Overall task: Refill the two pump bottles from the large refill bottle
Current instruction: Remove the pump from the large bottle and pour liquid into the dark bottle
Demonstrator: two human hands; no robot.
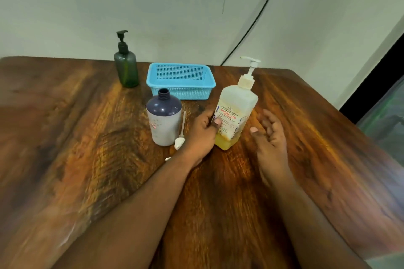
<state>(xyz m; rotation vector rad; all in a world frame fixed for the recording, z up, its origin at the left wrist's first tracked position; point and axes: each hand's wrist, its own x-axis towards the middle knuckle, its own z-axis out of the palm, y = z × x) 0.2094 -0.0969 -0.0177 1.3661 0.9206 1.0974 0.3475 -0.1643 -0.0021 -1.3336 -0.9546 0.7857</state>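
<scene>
A translucent white bottle (237,107) with a white pump and a little yellow liquid at its bottom stands tilted near the table's middle. My left hand (202,132) grips its lower left side, thumb on the label. My right hand (270,135) hovers just right of it, fingers relaxed, holding nothing. A dark blue and white bottle (163,119) stands uncapped to the left, its neck bare. A white pump head with its tube (181,135) lies on the table between that bottle and my left hand. A dark green pump bottle (126,65) stands at the back.
A light blue perforated plastic basket (181,89) sits at the back of the wooden table (87,137), behind the two nearer bottles. A black cable (258,19) runs down the wall behind. The table's right edge slants close to my right arm.
</scene>
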